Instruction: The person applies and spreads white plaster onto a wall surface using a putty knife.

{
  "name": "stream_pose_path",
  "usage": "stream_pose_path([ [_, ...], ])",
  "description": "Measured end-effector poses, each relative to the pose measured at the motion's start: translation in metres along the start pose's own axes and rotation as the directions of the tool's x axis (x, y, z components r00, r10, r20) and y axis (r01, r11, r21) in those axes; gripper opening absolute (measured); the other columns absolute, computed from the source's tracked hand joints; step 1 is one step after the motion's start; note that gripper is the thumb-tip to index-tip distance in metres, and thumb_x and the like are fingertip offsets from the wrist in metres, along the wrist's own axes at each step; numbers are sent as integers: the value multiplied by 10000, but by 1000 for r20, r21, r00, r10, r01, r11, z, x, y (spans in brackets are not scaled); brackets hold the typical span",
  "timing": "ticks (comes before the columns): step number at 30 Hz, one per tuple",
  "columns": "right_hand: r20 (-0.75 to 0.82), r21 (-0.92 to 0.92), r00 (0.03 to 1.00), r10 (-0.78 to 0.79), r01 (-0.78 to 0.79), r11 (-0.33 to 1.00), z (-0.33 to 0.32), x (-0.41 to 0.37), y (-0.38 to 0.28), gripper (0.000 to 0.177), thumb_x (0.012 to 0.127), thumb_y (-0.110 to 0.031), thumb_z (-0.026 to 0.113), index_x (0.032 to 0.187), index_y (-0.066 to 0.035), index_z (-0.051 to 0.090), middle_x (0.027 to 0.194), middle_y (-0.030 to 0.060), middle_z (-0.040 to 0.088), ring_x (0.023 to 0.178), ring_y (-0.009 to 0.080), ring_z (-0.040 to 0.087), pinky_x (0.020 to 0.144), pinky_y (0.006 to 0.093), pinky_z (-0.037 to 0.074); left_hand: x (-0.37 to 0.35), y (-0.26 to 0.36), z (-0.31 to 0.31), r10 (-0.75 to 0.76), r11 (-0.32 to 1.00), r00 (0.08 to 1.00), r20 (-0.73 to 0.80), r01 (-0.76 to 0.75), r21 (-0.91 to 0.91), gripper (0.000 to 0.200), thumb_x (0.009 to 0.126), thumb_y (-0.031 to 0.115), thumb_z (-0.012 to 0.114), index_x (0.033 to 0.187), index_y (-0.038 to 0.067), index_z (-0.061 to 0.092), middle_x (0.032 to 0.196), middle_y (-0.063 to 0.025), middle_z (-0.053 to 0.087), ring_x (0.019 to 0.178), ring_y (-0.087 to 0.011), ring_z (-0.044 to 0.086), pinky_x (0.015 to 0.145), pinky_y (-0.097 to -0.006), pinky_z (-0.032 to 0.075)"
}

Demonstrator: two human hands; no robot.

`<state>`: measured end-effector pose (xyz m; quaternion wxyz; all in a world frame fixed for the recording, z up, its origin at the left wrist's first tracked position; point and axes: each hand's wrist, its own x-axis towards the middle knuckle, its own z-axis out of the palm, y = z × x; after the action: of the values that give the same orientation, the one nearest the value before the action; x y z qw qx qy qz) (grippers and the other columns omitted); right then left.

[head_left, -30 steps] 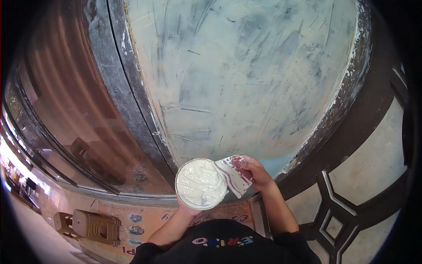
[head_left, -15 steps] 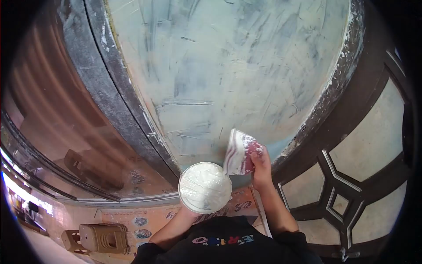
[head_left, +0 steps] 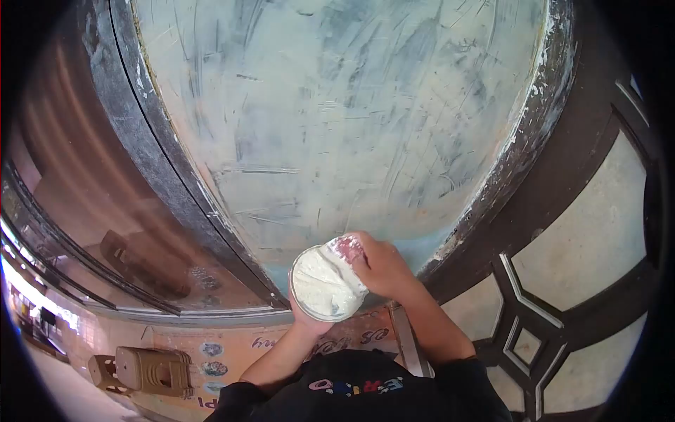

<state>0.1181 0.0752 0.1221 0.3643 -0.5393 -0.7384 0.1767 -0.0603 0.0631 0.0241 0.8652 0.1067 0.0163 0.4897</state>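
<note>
My left hand (head_left: 313, 325) supports a round tub (head_left: 330, 319) from below and its left side, with part of the fingers hidden under it. White putty (head_left: 318, 281) fills the tub, its surface ridged and dragged into folds. In my right hand (head_left: 387, 269) is a flat reddish putty spreader (head_left: 349, 249) smeared with white, its lower edge down in the putty at the tub's right side. Just beyond both hands stands a wall panel (head_left: 330, 141) covered in streaky pale grey-white coating.
Dark frames (head_left: 165, 162) with white smears border the panel. A dark door (head_left: 562, 281) with pale inset panels stands at right. Brown curtains (head_left: 77, 141) show behind glass at left. Brown plastic stools (head_left: 153, 371) and a printed orange sheet (head_left: 239, 348) are below.
My right hand has brought the spreader down and left from beside the panel into the tub. The putty's surface is now furrowed. The view has shifted slightly right.
</note>
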Motion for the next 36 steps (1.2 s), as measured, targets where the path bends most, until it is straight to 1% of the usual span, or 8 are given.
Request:
stream_pose_path([
  [10,192,272,977,-95,41,961,-49,2,33,282,900,-105,606,1162,-1,588,790,186,673,703,244,675,685,368,517,31,-65,8,129,991,988,-82,-131,-19,658,991,584,334,1490,163,418,1522,-107,438,1377,-342,444,1149,-549,341],
  [15,229,149,971,-70,36,988,-68,-1,55,280,929,-134,611,1172,-1,569,794,167,675,697,189,649,672,342,511,34,-95,10,154,987,983,-99,-157,-22,622,1003,544,327,1485,161,424,1509,-109,455,1372,-349,449,1148,-567,335],
  [18,75,330,991,-110,79,941,-77,-10,67,272,895,-134,613,1137,-20,570,835,234,665,767,438,651,676,456,506,40,-107,18,175,963,984,-17,-175,-203,648,985,547,346,1493,150,409,1512,-130,446,1373,-381,438,1141,-614,319],
  [20,-142,377,990,-9,63,924,-77,-12,92,243,908,-149,644,1097,-13,575,848,162,673,723,295,659,655,385,500,40,-112,19,195,966,980,-22,-196,-168,657,981,552,348,1491,142,410,1515,-141,439,1375,-392,433,1138,-624,315],
  [24,-29,467,995,95,-71,881,-84,-30,132,208,908,-152,693,1009,-7,584,813,25,610,690,65,507,615,275,442,36,-107,26,235,959,971,-31,-237,-155,696,964,570,367,1493,119,401,1530,-171,409,1384,-428,406,1131,-663,294],
  [31,25,328,984,177,-175,928,-95,-50,136,228,966,-254,649,992,-33,599,752,8,600,669,67,520,593,267,434,34,-88,26,238,962,971,-30,-240,-130,742,924,618,422,1500,152,395,1563,-174,349,1414,-447,347,1118,-728,243],
  [33,283,555,899,334,-437,708,-94,-56,144,275,1011,-318,588,1029,-45,616,792,32,663,680,100,596,600,276,472,36,-84,24,221,974,974,-42,-222,-37,752,914,631,431,1501,162,393,1561,-168,356,1407,-445,358,1109,-742,242],
  [36,337,718,886,320,-461,521,-89,-60,137,307,1037,-327,534,1077,-35,621,922,94,714,736,164,674,636,298,534,35,-80,24,201,977,978,-47,-204,-63,736,917,623,425,1498,172,399,1550,-161,376,1398,-438,374,1114,-729,251],
])
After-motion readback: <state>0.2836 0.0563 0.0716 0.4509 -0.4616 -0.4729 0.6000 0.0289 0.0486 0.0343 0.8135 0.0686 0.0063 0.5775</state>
